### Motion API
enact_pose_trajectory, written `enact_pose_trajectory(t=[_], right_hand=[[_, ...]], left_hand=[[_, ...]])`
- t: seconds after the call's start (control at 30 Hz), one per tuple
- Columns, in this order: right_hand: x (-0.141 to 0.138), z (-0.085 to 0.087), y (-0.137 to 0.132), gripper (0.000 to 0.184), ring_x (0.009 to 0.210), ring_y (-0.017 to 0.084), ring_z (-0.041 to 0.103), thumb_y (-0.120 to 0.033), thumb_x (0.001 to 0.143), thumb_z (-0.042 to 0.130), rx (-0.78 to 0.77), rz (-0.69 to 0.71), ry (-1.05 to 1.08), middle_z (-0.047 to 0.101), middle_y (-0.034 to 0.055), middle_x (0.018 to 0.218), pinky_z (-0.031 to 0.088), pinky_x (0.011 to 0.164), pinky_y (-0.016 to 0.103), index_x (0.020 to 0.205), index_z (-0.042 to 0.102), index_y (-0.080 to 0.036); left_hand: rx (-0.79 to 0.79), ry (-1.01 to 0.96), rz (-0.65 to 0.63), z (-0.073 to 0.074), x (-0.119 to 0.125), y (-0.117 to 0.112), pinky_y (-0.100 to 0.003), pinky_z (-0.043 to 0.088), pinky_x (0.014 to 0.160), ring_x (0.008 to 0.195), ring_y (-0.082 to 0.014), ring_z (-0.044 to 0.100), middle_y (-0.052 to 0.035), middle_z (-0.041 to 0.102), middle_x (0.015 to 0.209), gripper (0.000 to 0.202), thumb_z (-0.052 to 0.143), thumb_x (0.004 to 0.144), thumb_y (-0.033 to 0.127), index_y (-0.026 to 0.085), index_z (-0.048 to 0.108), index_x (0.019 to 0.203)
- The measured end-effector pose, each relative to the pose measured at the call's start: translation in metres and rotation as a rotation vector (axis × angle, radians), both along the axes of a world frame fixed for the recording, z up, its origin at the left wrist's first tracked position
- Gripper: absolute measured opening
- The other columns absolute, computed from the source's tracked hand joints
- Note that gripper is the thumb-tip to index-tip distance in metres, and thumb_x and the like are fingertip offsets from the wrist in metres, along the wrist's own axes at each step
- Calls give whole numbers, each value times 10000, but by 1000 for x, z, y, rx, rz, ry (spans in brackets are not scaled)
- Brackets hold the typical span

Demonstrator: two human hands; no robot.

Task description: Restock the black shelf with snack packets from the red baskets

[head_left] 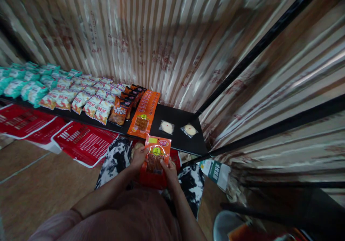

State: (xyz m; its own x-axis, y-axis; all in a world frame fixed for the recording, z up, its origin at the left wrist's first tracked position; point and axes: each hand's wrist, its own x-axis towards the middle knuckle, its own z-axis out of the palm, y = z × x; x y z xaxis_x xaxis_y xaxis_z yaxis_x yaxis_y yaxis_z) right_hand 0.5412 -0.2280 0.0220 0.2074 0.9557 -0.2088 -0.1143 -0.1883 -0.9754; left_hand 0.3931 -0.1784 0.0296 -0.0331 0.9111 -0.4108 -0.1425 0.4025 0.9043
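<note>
Between my two hands, over my lap, is an orange snack packet (157,144) with a window showing brown sticks inside. My left hand (139,156) grips its left edge. On its right side, my right hand (169,170) pinches the packet, thumb on the front. Just beyond, a row of overlapping orange packets (140,123) lies on the black shelf (178,142). To the right of that row rest two round pale crackers in clear wrappers, one nearer (167,127) and one farther right (189,129).
Several black-and-orange bags (119,111), white-and-orange bags (91,106) and teal bags (33,90) line the shelf leftward. Red baskets (86,144) sit below. Black poles (253,50) slant across the right, before striped sheeting (167,36). A grey rounded container (228,226) stands lower right.
</note>
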Motion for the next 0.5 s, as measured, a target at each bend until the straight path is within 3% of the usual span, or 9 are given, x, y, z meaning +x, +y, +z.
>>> enact_pose_trajectory(t=[0.23, 0.4, 0.5], right_hand=[[8, -12, -4, 407, 793, 219, 648, -471, 761, 545, -98, 247, -20, 692, 91, 895, 517, 687, 363, 1048, 614, -191], [9, -20, -2, 356, 780, 228, 649, -460, 776, 525, -57, 165, -112, 696, 96, 848, 520, 700, 381, 978, 626, -185], [6, -16, 0, 319, 764, 236, 647, -456, 754, 550, 19, 42, -201, 701, 96, 838, 521, 706, 379, 910, 640, -193]], left_hand=[[-1, 20, 32, 3, -2, 1, -177, 344, 360, 366, -77, 466, 37, 542, 495, 196, 556, 738, 319, 143, 605, 667], [7, 12, 81, 2, 2, 4, -166, 437, 449, 492, -86, 548, 27, 579, 601, 54, 527, 724, 182, 153, 572, 718], [19, 5, 89, 2, 5, 2, -185, 494, 556, 614, -106, 596, 10, 608, 671, 103, 526, 703, 119, 160, 566, 789]])
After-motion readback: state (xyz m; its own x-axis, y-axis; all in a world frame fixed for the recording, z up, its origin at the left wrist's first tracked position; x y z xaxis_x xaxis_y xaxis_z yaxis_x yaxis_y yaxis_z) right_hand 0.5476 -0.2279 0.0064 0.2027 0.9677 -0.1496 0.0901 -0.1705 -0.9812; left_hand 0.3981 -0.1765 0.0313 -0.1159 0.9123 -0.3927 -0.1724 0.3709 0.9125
